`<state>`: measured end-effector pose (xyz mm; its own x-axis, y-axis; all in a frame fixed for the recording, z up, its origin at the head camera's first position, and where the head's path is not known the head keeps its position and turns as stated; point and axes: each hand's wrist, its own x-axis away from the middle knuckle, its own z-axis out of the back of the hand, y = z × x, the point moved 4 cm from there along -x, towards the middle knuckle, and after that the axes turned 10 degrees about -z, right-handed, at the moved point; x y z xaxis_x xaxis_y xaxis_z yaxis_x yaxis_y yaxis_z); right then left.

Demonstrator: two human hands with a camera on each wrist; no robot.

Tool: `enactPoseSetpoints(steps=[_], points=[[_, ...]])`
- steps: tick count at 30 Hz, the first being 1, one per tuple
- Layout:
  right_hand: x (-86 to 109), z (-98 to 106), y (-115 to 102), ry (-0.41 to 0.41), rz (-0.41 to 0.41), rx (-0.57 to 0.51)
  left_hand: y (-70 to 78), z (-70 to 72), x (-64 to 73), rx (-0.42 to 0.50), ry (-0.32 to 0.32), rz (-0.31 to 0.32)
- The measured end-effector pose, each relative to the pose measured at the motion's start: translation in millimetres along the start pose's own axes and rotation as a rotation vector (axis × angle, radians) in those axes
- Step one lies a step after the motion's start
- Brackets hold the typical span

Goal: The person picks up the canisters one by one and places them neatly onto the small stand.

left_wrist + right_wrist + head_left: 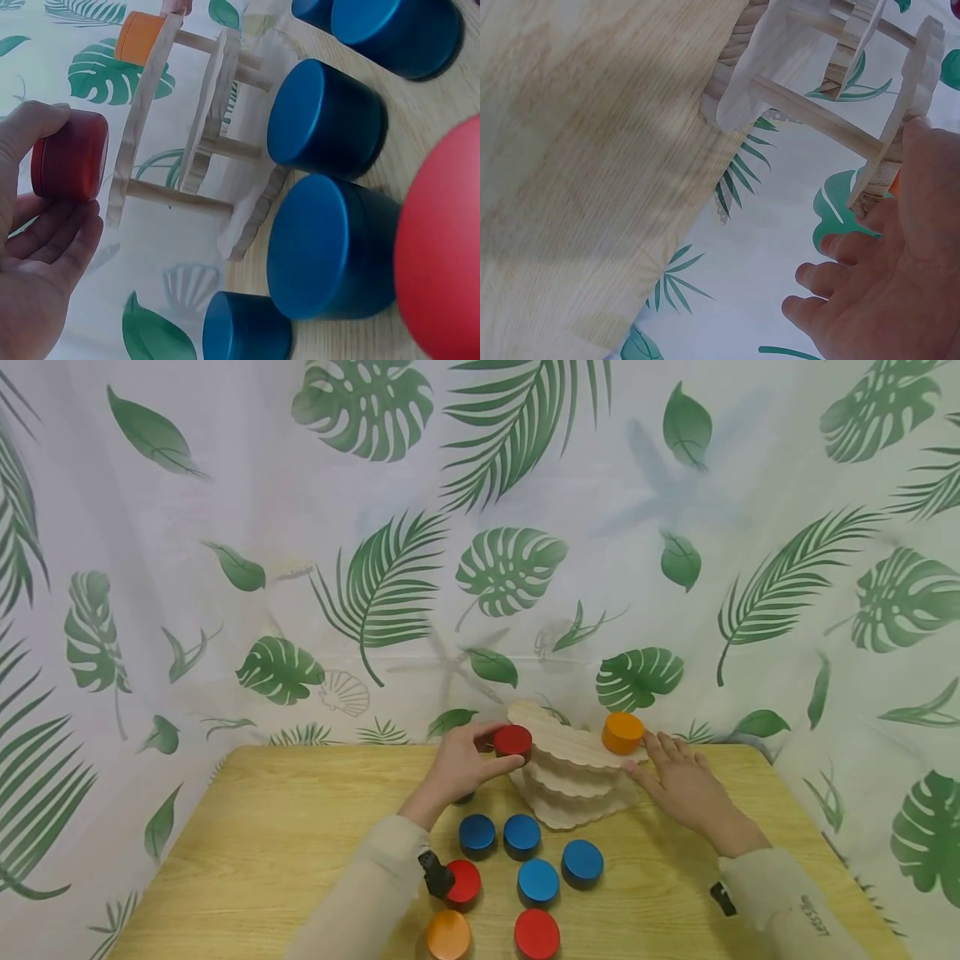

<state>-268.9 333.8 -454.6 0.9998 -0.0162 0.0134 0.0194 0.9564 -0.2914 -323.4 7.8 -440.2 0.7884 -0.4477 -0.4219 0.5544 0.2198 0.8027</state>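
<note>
My left hand point(462, 766) grips a round red tin point(513, 743) between thumb and fingers. In the left wrist view the red tin point(70, 156) is beside the top tier, with a gap between them. The three-tiered wooden stand point(577, 777) has scalloped edges and dowel posts. An orange tin point(622, 733) rests at the right end of its top tier. There my right hand point(688, 781) holds the end of that tier between thumb and index finger. The right wrist view shows the other fingers point(821, 277) loosely bent off the stand.
Several blue tins point(538, 882) stand on the wooden table point(300, 827) in front of the stand. Nearer are two red tins point(537, 933) and an orange tin point(448, 935). Another dark tin is partly hidden by the left wrist. A leaf-print curtain point(405, 485) hangs behind the table.
</note>
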Motion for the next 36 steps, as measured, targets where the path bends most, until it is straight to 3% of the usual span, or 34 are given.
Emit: enactPoseSetpoints(steps=[7,15,36], points=[[-0.8,-1,1,0.007,-0.001,0.002,6.7,-8.8,-11.0,-0.041,-0.029,0.011],[-2.3,-4,4,0.011,-0.006,0.007,12.6,-28.5,-24.0,0.034,-0.059,0.039],[0.8,0,-1,0.028,-0.007,0.012,24.2,-67.3,-50.6,-0.052,-0.098,0.024]])
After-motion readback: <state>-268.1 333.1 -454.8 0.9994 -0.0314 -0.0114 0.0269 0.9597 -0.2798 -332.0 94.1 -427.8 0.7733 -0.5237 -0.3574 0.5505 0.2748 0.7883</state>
